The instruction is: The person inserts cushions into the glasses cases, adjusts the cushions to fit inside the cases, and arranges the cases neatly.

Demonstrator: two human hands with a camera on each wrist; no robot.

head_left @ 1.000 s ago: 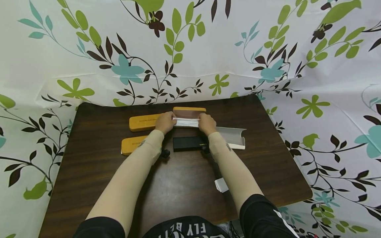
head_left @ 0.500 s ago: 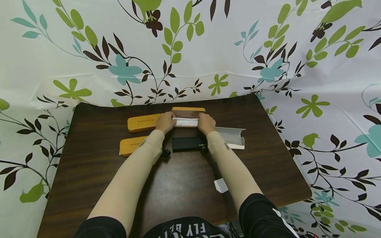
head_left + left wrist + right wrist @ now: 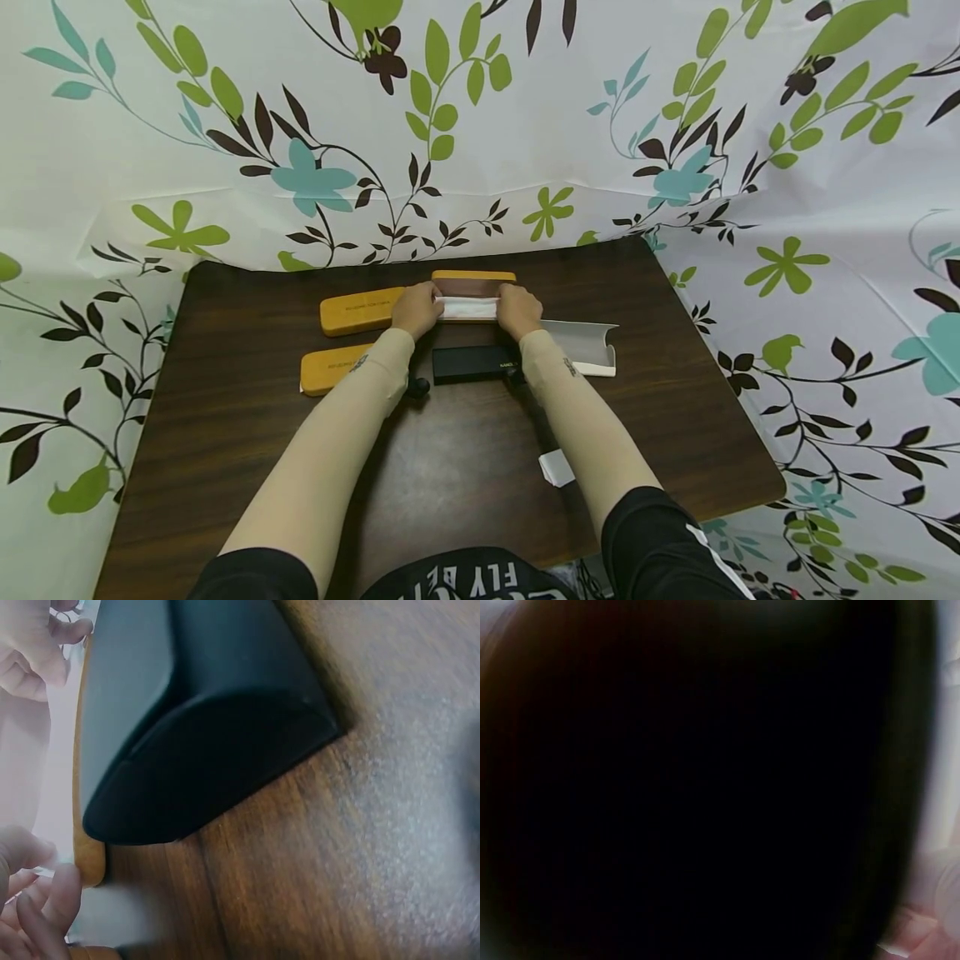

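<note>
An open yellow hard case, like a glasses case, stands near the table's back edge, its raised lid (image 3: pixel 474 277) showing a pinkish inside. Across its lower half stretches a thin white cloth-like sheet (image 3: pixel 469 308). My left hand (image 3: pixel 417 311) pinches the sheet's left end, and my right hand (image 3: pixel 519 312) grips the right end. In the left wrist view the left hand's curled fingers (image 3: pixel 51 907) appear low at the edge, below the right hand (image 3: pixel 30 649). A black case (image 3: pixel 472 365) lies just in front, its end facing that camera. The right wrist view is mostly blacked out.
Two closed yellow cases, the back one (image 3: pixel 360 312) and the front one (image 3: pixel 330 369), lie left of the hands. At the right sits an opened white-grey carton (image 3: pixel 583 343). A small white folded piece (image 3: pixel 556 468) rests by the right forearm on the brown table (image 3: pixel 450 467).
Both hands keep their hold on the white sheet over the yellow case, with hardly any movement. The sheet looks slightly smoother. The head view has shifted a little.
</note>
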